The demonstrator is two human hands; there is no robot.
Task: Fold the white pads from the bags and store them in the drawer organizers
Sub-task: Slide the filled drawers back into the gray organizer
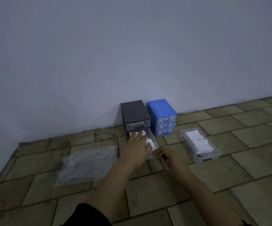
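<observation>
On the tiled floor, the left hand lies flat with straight fingers on folded white pads inside the clear plastic drawer pulled out of the dark grey drawer organizer, while the right hand pinches that drawer's front edge. A blue drawer organizer stands at the grey one's 3 o'clock; a separate clear drawer of pads lies further right, and a clear plastic bag rests at 9 o'clock of the hands
</observation>
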